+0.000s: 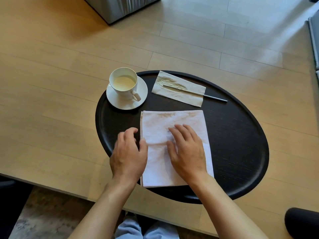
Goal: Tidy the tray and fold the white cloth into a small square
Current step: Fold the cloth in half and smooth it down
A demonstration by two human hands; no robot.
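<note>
A white cloth (158,125) lies folded into a tall rectangle in the middle of a round black tray (238,138). My right hand (187,150) rests flat on the cloth, fingers spread. At the cloth's left edge sits my left hand (128,152), its thumb touching that edge and its fingers curled over the bare tray. At the tray's back left stands a white cup (123,82) of pale liquid on a saucer (119,100). A beige paper napkin (178,88) lies at the back with a metal knife (195,93) across it.
The tray sits on a light wooden table (51,100) and overhangs its near edge slightly. A grey upholstered block (119,7) stands beyond the table. A dark rounded object (302,223) is at the lower right, and my knees show below the table edge.
</note>
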